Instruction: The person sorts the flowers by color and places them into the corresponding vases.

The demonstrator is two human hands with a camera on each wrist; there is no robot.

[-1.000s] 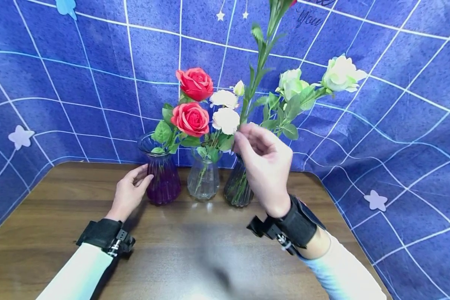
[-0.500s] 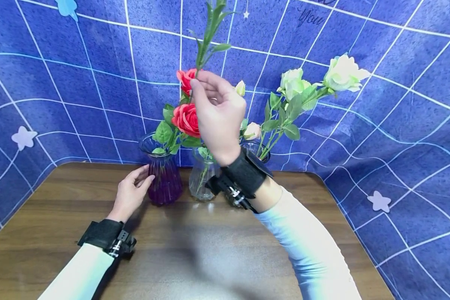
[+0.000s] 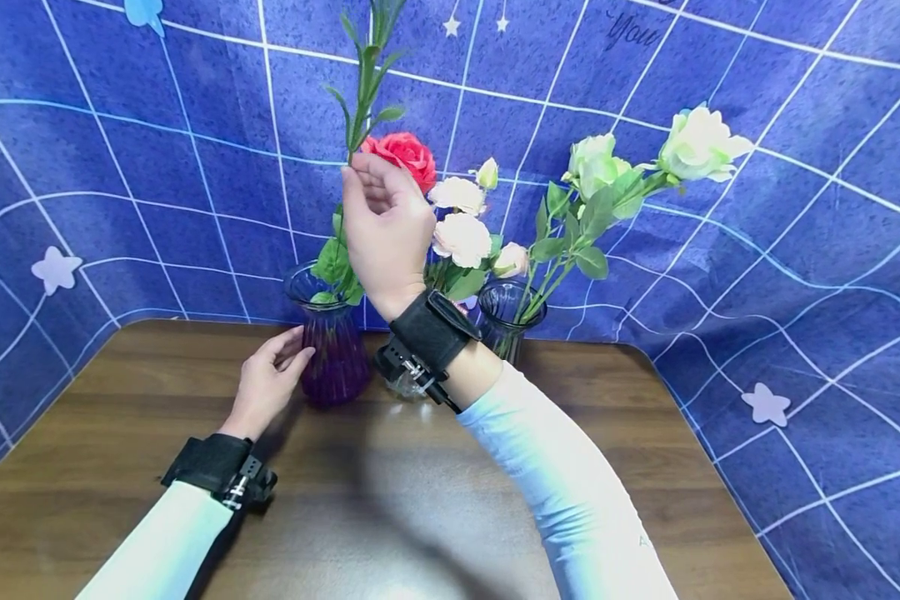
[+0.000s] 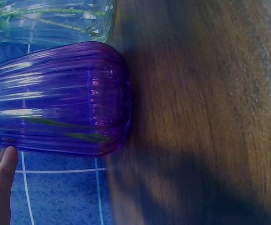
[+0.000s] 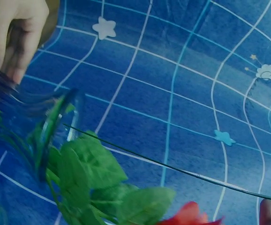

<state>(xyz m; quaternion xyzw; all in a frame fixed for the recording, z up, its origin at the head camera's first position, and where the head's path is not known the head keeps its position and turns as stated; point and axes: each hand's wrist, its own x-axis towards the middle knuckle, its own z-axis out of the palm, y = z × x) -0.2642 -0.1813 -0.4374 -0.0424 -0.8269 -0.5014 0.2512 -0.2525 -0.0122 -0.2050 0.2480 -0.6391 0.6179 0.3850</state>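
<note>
My right hand (image 3: 390, 225) pinches a long green flower stem (image 3: 362, 100) with narrow leaves; its bloom lies beyond the top of the head view. In the right wrist view the bare lower stem (image 5: 173, 168) slants down, its tip close to the mouth of a purple glass vase (image 3: 335, 358). That ribbed vase holds red roses (image 3: 405, 158) with green leaves (image 3: 332, 260). Beside its left wall is my left hand (image 3: 266, 383), fingertips (image 4: 6, 161) touching the glass without reaching round it. Stems show through the purple glass in the left wrist view.
A clear vase (image 4: 56, 21), largely behind my right wrist in the head view, stands by pale pink flowers (image 3: 461, 239). Right of it, a dark glass vase (image 3: 512, 308) holds white-green roses (image 3: 701, 146) leaning right. A blue gridded cloth (image 3: 217, 167) hangs behind the wooden table (image 3: 330, 517).
My right hand has carried the stem left, from above the dark vase to above the purple one, passing in front of the red roses. The left hand keeps its place at the purple vase.
</note>
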